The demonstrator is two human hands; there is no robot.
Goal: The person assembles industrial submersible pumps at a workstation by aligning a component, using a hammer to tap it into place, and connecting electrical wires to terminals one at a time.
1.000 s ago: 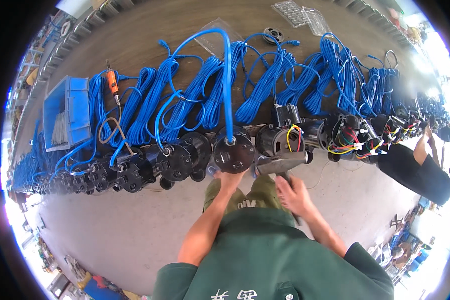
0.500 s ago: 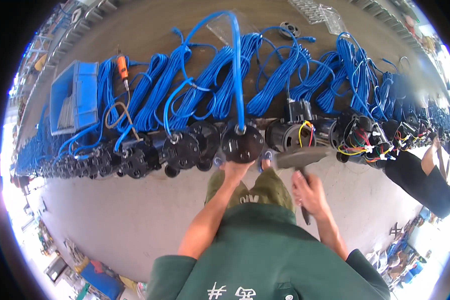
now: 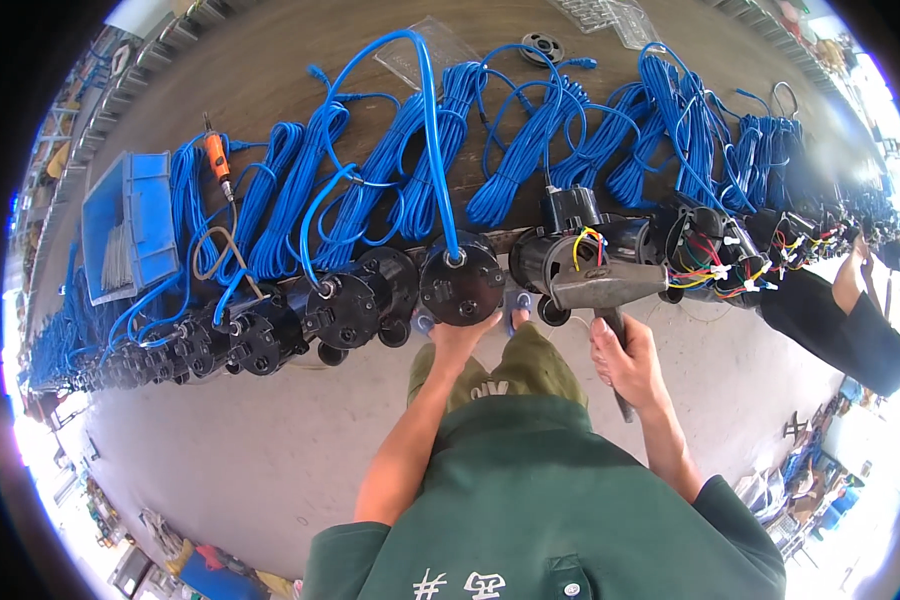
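Note:
My left hand (image 3: 462,338) is closed round the underside of a black pump motor (image 3: 461,290) with a round end cap; the cap hides most of its fingertips. A thick blue cable (image 3: 433,150) rises from the cap and arches back over the bench. My right hand (image 3: 627,366) grips the dark handle of a hammer, whose broad grey metal head (image 3: 610,287) is level with the motors, just right of the capped one. Behind the head stands an uncapped motor housing (image 3: 542,262) with yellow and red wires showing.
Coiled blue cables (image 3: 530,155) lie along the bench (image 3: 270,75) behind a row of black motors. At left are a blue bin (image 3: 150,225) and an orange screwdriver-like tool (image 3: 217,160). Open motors with coloured wires (image 3: 710,255) stand at right, near another person's arm (image 3: 850,285).
The hammer has risen a little toward the bench in my right hand and now shows sharp instead of blurred. My left hand stays on the same motor. The whole view has shifted slightly.

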